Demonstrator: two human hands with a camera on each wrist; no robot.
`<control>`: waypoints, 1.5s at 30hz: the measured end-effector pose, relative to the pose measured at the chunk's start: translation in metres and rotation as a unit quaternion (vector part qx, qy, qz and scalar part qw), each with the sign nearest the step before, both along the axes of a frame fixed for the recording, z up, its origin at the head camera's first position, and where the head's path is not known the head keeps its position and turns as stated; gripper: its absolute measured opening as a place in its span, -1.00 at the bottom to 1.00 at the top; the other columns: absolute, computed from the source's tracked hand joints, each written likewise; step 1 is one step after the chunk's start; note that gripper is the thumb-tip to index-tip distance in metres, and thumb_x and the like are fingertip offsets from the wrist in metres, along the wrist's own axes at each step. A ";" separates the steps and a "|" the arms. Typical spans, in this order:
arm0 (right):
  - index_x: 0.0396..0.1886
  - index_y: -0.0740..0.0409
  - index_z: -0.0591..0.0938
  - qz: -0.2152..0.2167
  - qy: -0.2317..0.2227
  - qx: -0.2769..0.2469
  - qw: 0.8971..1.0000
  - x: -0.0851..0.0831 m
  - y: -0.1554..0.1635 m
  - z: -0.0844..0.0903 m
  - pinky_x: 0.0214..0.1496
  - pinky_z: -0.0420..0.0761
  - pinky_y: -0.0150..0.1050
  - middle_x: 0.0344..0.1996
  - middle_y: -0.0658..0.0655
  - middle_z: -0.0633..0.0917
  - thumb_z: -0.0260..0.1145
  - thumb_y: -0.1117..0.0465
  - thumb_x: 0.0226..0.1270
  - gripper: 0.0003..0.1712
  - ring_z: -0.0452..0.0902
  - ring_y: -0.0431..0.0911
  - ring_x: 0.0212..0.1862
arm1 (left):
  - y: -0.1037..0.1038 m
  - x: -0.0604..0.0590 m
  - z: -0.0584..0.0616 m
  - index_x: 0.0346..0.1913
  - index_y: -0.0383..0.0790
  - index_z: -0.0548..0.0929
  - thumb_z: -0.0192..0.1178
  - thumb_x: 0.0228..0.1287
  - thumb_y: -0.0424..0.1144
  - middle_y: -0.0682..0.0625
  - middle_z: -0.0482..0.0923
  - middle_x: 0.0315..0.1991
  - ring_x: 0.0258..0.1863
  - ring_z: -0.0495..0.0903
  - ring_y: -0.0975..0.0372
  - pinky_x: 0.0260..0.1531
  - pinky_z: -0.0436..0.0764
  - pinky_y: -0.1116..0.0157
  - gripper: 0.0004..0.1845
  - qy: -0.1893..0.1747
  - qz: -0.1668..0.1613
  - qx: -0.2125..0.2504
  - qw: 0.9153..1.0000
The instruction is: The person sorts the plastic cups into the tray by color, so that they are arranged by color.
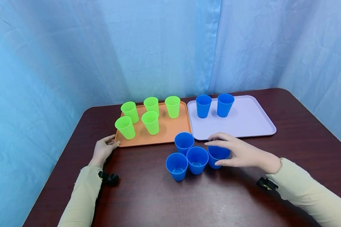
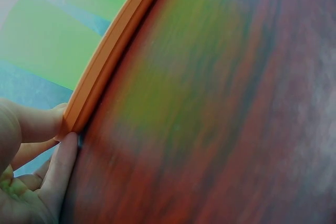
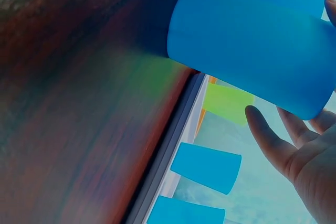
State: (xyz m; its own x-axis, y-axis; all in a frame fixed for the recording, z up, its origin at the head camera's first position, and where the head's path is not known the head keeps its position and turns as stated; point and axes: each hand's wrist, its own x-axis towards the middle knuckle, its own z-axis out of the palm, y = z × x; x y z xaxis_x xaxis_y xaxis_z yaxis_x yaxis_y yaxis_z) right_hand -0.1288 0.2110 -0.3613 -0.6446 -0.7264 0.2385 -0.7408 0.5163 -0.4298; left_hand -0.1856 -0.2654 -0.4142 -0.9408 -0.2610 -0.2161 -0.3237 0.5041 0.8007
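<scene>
My left hand [image 1: 103,149] pinches the near left corner of the orange tray [image 1: 171,134]; the left wrist view shows thumb and fingers on the tray's rim [image 2: 97,77]. Several green cups stand upright on that tray, one green cup [image 1: 125,128] close to this hand. My right hand [image 1: 236,154] reaches around the rightmost blue cup [image 1: 211,157] of a group on the table, its fingers and thumb spread on either side of the rim. In the right wrist view, the fingers [image 3: 268,135] extend beside a large blue cup [image 3: 247,51].
Beside the right hand's cup stand three more blue cups, including a middle cup [image 1: 197,160], all upright. Behind them a lilac tray [image 1: 244,116] meets the orange one and carries two blue cups, one being the left cup [image 1: 203,107]. Blue curtains [image 1: 164,47] hang behind the brown table [image 1: 147,195].
</scene>
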 end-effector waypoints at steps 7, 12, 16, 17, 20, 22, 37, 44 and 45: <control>0.15 0.13 0.55 0.007 -0.006 -0.004 1.000 0.000 0.001 0.001 -0.13 0.64 -0.22 0.10 0.18 0.49 0.44 0.04 0.12 -0.41 0.40 0.00 0.11 | 0.000 0.000 -0.001 0.34 -0.28 0.37 0.17 0.31 -0.29 -0.24 0.43 0.11 0.10 0.47 0.05 -0.29 0.44 0.57 -0.45 0.003 -0.001 -0.001 1.000; 0.14 0.11 0.56 0.007 -0.003 0.009 1.000 -0.001 0.002 0.003 -0.08 0.63 -0.20 0.10 0.17 0.50 0.42 0.03 0.14 -0.44 0.42 -0.01 0.11 | -0.001 -0.001 -0.002 0.34 -0.29 0.36 0.17 0.31 -0.29 -0.25 0.43 0.12 0.11 0.46 0.04 -0.29 0.43 0.58 -0.45 0.007 -0.004 -0.003 1.000; 0.12 0.12 0.57 0.014 0.006 0.012 1.000 -0.004 0.001 0.005 -0.07 0.63 -0.20 0.08 0.18 0.52 0.43 0.06 0.13 -0.44 0.43 -0.02 0.09 | -0.001 -0.001 -0.002 0.34 -0.29 0.36 0.17 0.31 -0.29 -0.25 0.42 0.13 0.11 0.45 0.04 -0.29 0.42 0.58 -0.45 0.006 -0.004 -0.004 1.000; 0.12 0.12 0.57 0.015 0.007 0.011 1.000 -0.004 0.001 0.006 -0.08 0.63 -0.20 0.08 0.18 0.52 0.44 0.06 0.12 -0.44 0.44 -0.02 0.09 | -0.001 -0.001 -0.002 0.34 -0.29 0.36 0.17 0.31 -0.29 -0.25 0.42 0.13 0.11 0.46 0.04 -0.29 0.43 0.58 -0.45 0.006 -0.004 -0.004 1.000; 0.11 0.11 0.58 0.018 0.010 0.005 1.000 -0.006 0.001 0.007 -0.12 0.64 -0.22 0.07 0.17 0.53 0.45 0.08 0.10 -0.44 0.45 -0.01 0.08 | -0.001 -0.001 -0.002 0.34 -0.29 0.36 0.17 0.31 -0.29 -0.24 0.43 0.12 0.10 0.46 0.04 -0.29 0.43 0.57 -0.45 0.005 -0.003 -0.004 1.000; 0.11 0.09 0.58 0.018 0.013 0.003 1.000 -0.006 0.001 0.008 -0.14 0.65 -0.23 0.06 0.18 0.53 0.46 0.09 0.09 -0.45 0.45 -0.01 0.07 | -0.001 -0.002 -0.002 0.34 -0.29 0.37 0.17 0.31 -0.29 -0.24 0.43 0.11 0.10 0.46 0.05 -0.29 0.43 0.57 -0.45 0.004 -0.002 -0.003 1.000; 0.03 0.09 0.62 -0.015 0.082 0.000 0.997 -0.007 0.005 0.004 -0.12 0.64 -0.12 0.01 0.15 0.55 0.51 0.16 -0.02 -0.47 0.47 -0.04 0.03 | 0.000 0.000 0.000 0.35 -0.29 0.36 0.17 0.31 -0.29 -0.25 0.42 0.12 0.11 0.47 0.03 -0.29 0.44 0.57 -0.45 0.003 -0.004 0.001 1.000; 0.01 0.10 0.62 -0.043 0.094 -0.003 0.995 -0.007 0.007 0.002 -0.14 0.64 -0.08 -0.01 0.15 0.56 0.51 0.18 -0.03 -0.48 0.47 -0.02 0.01 | 0.000 -0.001 -0.001 0.34 -0.28 0.37 0.18 0.31 -0.28 -0.22 0.44 0.07 0.08 0.48 0.06 -0.29 0.43 0.56 -0.45 0.002 0.006 -0.001 1.000; 0.00 0.11 0.62 -0.047 0.096 -0.004 0.994 -0.007 0.008 0.002 -0.14 0.64 -0.08 -0.01 0.14 0.55 0.51 0.19 -0.04 -0.48 0.47 -0.02 0.01 | 0.001 -0.001 -0.002 0.34 -0.28 0.37 0.18 0.31 -0.28 -0.21 0.44 0.07 0.07 0.48 0.06 -0.29 0.43 0.55 -0.45 0.001 0.007 -0.001 1.000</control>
State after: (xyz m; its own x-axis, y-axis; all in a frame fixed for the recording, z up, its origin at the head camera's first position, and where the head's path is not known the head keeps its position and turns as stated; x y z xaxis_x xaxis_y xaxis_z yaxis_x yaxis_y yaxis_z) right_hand -0.1362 0.2189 -0.3593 -0.6516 -0.6628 0.3690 -0.7582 0.5837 -0.2904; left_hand -0.1864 -0.2648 -0.4157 -0.9374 -0.2747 -0.2142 -0.3296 0.5002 0.8008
